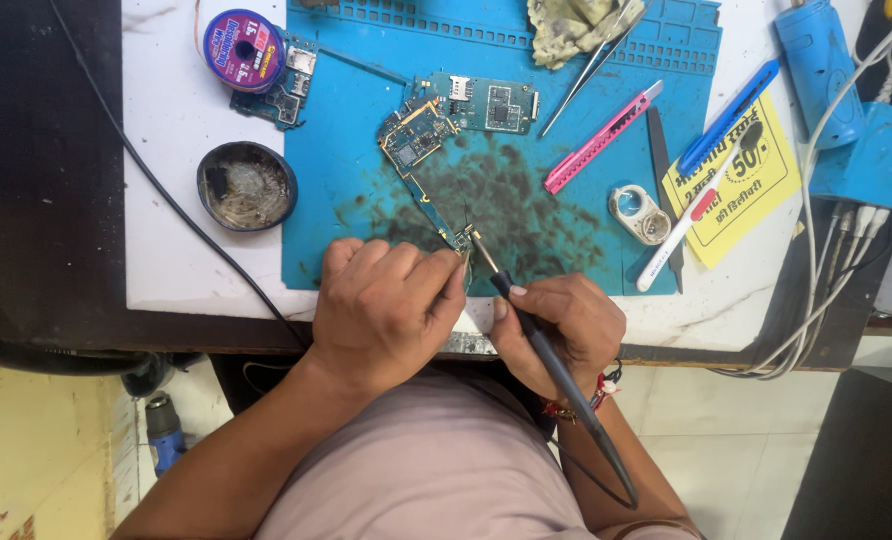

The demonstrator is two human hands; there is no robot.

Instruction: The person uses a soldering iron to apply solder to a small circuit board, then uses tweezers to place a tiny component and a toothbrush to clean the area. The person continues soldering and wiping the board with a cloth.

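1. Circuit board (418,150) lies on blue mat (366,210), its lower tip pinched under my left hand (391,305) fingertips.
2. My right hand (561,325) is closed round soldering iron (526,315), tip touching the board just right of that pinch.
3. Beyond the grip: second board (491,103), pink cutter (601,138), tweezers (581,80); far left, flux tin (247,185).

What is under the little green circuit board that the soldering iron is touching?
A blue work mat, smudged dark, lies under the circuit board. The left hand covers the board's near end; the soldering iron is in the right hand.
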